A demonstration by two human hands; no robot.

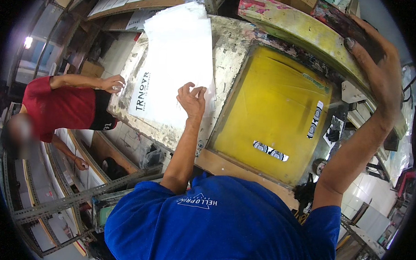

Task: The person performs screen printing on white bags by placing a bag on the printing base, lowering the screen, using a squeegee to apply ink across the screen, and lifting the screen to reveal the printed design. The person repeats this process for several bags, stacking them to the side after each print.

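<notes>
The half-curled left hand (pixel 192 102) is needing a light touch on white sheets (pixel 178 51) left of the yellow screen (pixel 268 109); the half-open right hand (pixel 380 67) is resting beyond, holds unclear

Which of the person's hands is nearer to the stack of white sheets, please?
Left: the left hand is over the near right part of the stack of white sheets; the right hand is far to its right, beside a dark block.
</notes>
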